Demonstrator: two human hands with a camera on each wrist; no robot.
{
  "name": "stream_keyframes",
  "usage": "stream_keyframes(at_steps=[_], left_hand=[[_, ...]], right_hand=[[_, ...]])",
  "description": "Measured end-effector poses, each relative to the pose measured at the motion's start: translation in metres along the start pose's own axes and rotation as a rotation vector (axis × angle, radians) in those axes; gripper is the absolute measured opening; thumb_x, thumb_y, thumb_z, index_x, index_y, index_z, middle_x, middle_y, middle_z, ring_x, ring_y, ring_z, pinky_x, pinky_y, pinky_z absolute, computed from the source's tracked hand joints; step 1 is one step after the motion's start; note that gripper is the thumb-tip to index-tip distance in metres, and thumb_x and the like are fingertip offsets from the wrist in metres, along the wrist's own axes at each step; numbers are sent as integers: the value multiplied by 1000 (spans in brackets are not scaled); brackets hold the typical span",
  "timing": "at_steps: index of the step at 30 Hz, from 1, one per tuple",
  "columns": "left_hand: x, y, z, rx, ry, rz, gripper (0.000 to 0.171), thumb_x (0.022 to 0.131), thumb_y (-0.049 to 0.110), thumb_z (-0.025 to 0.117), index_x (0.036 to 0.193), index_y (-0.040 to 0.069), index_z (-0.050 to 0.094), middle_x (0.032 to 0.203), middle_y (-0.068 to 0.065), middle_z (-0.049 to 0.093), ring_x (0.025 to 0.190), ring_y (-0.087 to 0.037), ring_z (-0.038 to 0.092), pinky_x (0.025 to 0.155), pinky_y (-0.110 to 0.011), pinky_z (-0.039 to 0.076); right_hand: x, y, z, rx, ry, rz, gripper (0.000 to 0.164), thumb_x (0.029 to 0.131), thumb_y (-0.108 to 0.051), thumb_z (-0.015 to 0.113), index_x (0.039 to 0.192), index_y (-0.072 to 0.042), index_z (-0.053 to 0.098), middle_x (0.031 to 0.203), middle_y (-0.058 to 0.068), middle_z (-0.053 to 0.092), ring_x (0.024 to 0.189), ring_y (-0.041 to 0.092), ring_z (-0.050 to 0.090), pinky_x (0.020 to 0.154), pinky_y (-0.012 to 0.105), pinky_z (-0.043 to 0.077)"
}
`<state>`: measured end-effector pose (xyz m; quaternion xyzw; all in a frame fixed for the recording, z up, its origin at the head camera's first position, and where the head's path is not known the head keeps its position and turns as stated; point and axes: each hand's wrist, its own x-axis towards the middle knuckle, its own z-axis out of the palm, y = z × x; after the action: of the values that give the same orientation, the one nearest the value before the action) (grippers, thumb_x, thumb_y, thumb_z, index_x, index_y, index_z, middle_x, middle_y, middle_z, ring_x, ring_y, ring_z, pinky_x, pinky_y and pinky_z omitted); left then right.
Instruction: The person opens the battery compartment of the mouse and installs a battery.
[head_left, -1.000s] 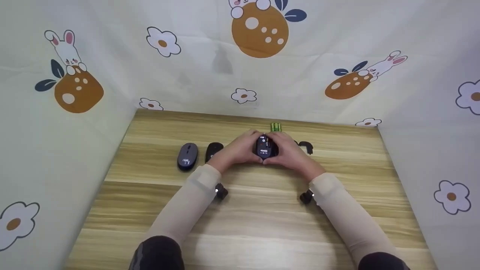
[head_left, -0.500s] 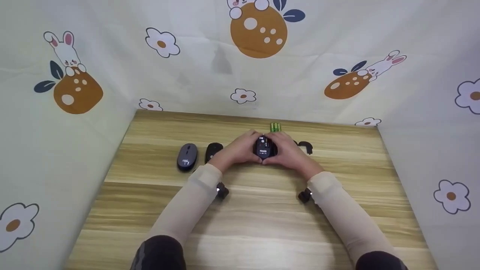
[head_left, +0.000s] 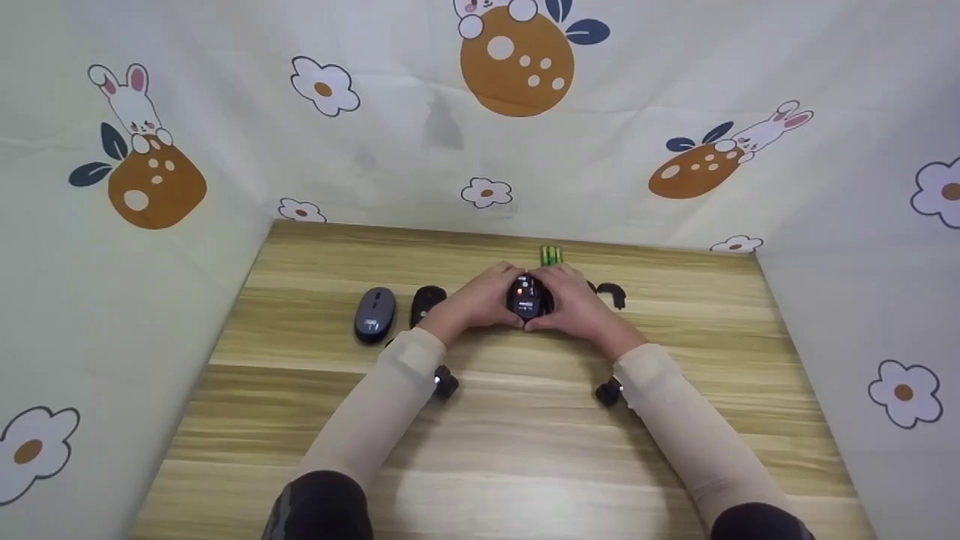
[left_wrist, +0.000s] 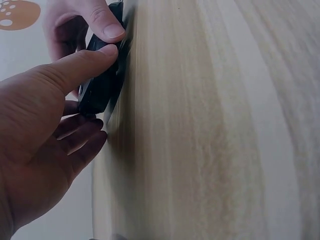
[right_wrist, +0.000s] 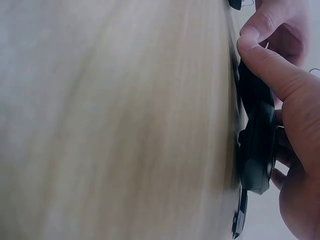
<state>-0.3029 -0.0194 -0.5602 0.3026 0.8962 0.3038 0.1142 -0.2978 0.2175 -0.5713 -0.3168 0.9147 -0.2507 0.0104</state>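
Observation:
A black computer mouse [head_left: 527,298] is held underside up between both hands, showing white label print and a small orange-red glow. My left hand [head_left: 480,298] grips its left side, and my right hand [head_left: 576,306] grips its right side. The thumbs almost meet at its near end; the left thumb [left_wrist: 95,60] lies along its edge in the left wrist view. Another black mouse-like body [right_wrist: 257,150] sits beside the right palm in the right wrist view, mostly hidden by the hand from above. The fingers' far ends are partly hidden.
Left of the hands lie a grey mouse [head_left: 374,315] and a black mouse [head_left: 427,304], partly behind the left wrist. Green batteries [head_left: 551,255] lie beyond the fingers. A curved black piece [head_left: 613,295] lies right of the right hand. Patterned cloth [head_left: 375,150] walls the wooden table [head_left: 510,450].
The held mouse has tilted slightly, and an orange-red glow now shows on its underside, not seen half a second ago. Both hands keep their grip almost in place.

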Motion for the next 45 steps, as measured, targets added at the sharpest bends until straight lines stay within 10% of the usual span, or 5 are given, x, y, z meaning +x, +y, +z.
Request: stream_keyframes(at_steps=[24,45], left_hand=[[-11,-2,-15,-10,4,-29,96,85,24,95,164,2,46,159,-15,53,149,-32,51,129,-42,38],[-69,-30,-59,-55,123,-47,71,101,29,81,162,6,52,161,-14,53,148,-36,51,122,-54,45]], right_hand=[[-6,-11,-5,133,11,48,106,77,-41,103,160,0,51,159,19,55,151,38,45,131,57,28],[2,-67,13,222,140,19,81,93,-39,92,157,-5,56,159,13,57,151,31,48,129,48,36]])
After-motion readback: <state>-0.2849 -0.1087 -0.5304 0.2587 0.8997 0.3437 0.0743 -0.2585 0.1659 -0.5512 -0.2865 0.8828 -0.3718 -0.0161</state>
